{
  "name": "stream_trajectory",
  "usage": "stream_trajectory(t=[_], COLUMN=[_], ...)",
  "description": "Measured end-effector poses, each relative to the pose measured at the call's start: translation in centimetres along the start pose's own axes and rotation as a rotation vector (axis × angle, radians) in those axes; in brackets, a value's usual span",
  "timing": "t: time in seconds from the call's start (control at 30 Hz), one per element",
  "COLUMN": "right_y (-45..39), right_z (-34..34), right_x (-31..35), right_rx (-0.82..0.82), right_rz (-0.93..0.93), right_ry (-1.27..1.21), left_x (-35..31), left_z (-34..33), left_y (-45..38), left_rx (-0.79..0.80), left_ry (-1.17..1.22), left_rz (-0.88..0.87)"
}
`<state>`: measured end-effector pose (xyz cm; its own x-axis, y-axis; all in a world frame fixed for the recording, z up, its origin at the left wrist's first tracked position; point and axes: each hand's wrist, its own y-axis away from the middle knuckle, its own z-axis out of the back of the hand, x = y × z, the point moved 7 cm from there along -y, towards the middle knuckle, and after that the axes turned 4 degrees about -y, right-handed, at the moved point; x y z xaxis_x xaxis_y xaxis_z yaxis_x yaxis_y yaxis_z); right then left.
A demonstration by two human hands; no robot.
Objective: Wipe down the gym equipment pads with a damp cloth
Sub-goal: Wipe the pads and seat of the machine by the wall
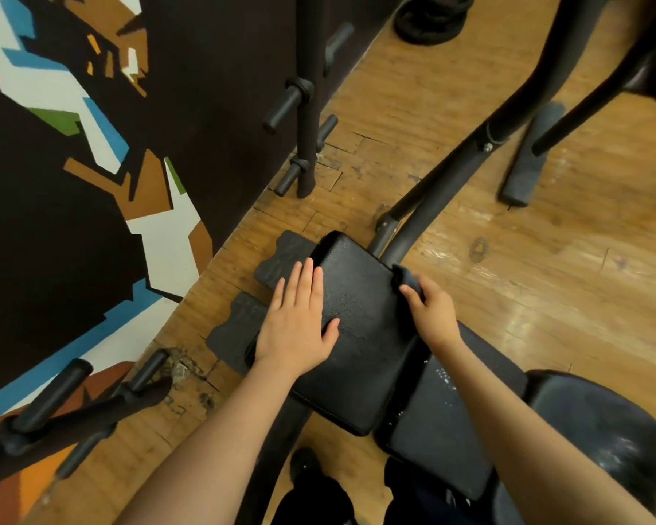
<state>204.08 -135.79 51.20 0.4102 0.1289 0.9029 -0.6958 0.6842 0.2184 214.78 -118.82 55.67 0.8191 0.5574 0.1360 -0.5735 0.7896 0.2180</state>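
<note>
Left hand [298, 327] flat on pad [360, 327]; right hand [430, 310] grips cloth [408, 278].

A gym: black vinyl padded machine seats [360, 331] on dark steel tube frames [444, 191], a peg-studded weight-plate rack [305, 96], worn wooden plank floor [546, 267], and a colourful angular wall mural [91, 145].

You see a glossy, wet-looking black vinyl pad [360, 327], matt black metal tubing [432, 198], and a worn wooden floor [546, 278].
</note>
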Motion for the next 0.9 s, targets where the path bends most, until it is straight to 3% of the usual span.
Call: stream_trajectory(t=[0.17,0.33,0.5,0.67,0.8,0.9], right_y=[2.0,3.5,7.2,12.4,11.4,8.4], right_z=[0.6,-0.3,-2.0,-5.1,-4.0,-2.4], right_x=[-2.8,-2.9,-4.2,-5.5,-5.6,-4.9], right_rx=[-0.289,-0.469,-0.515,-0.46,-0.367,-0.395], right_rz=[-0.214,-0.272,-0.43,-0.511,-0.499,-0.477], right_ry=[-0.219,-0.301,-0.334,-0.329,-0.238,-0.228], left_x=[-0.2,-0.2,-0.1,-0.2,-0.2,-0.2], left_z=[0.5,0.2,0.2,0.2,0.3,0.3], left_y=[0.0,-0.1,0.0,-0.1,0.1,-0.1], left_rx=[-0.015,0.028,0.026,0.011,0.003,-0.011], left_ry=[0.029,0.004,-0.019,-0.003,0.003,0.006], left_rz=[-0.021,-0.029,-0.048,-0.055,-0.057,-0.053])
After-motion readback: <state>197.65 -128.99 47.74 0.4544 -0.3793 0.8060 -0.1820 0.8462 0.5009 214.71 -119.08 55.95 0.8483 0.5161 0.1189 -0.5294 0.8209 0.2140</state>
